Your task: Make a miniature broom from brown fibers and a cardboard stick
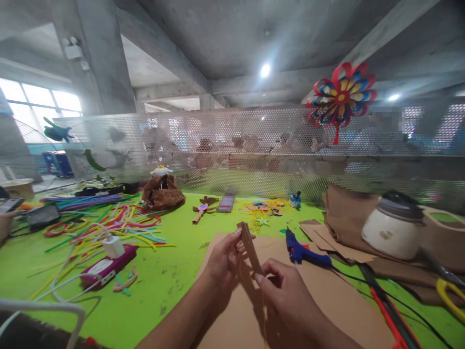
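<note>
My left hand (222, 259) and my right hand (282, 291) together hold a narrow brown cardboard strip (250, 245) upright and tilted. The left fingers pinch its upper end, the right fingers its lower end. Under both hands lies a large brown cardboard sheet (334, 300) on the green table (156, 286). A blue glue gun (303, 252) rests on the sheet just right of my hands.
Coloured pipe cleaners (109, 225) and a pink power strip (109, 266) with a white charger lie at left. A white jar (392, 225) stands on brown fabric at right, beside cables and yellow scissors (450, 295). A perforated screen (232, 145) with a paper pinwheel (341, 97) backs the table.
</note>
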{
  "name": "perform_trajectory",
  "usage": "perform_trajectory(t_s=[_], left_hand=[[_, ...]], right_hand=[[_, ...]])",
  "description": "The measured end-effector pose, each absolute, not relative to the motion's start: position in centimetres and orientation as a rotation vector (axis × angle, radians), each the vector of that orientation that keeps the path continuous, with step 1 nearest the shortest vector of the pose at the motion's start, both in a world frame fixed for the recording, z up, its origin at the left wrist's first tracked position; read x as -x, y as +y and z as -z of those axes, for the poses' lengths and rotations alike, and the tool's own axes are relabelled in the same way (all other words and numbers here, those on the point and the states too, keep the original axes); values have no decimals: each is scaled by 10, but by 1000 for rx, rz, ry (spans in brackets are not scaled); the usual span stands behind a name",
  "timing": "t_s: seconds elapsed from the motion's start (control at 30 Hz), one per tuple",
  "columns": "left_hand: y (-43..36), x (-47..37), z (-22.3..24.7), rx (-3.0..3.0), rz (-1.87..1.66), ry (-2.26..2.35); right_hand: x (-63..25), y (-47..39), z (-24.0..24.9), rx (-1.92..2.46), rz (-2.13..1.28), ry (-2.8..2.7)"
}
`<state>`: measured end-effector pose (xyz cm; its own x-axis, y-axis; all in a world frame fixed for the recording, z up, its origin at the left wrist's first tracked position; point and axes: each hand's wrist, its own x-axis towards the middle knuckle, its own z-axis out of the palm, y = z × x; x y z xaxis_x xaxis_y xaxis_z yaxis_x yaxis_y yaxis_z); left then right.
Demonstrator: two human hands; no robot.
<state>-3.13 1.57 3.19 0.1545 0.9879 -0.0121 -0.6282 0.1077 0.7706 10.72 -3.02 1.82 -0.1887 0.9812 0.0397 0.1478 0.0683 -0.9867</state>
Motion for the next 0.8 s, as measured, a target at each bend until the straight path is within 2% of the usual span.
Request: perform_trajectory(t_s=[0.3,0.5,0.8], left_hand=[[32,54,-36,-873,-1525,1104],[20,49,-54,-928,-1514,626],[16,38,-48,-904,-1458,587]], right_hand=[[-112,-30,-21,1158,-1057,-1603],[-108,-34,-16,1163,-1088,-1665],[-112,-35,-30,1125,-1201,-1549]])
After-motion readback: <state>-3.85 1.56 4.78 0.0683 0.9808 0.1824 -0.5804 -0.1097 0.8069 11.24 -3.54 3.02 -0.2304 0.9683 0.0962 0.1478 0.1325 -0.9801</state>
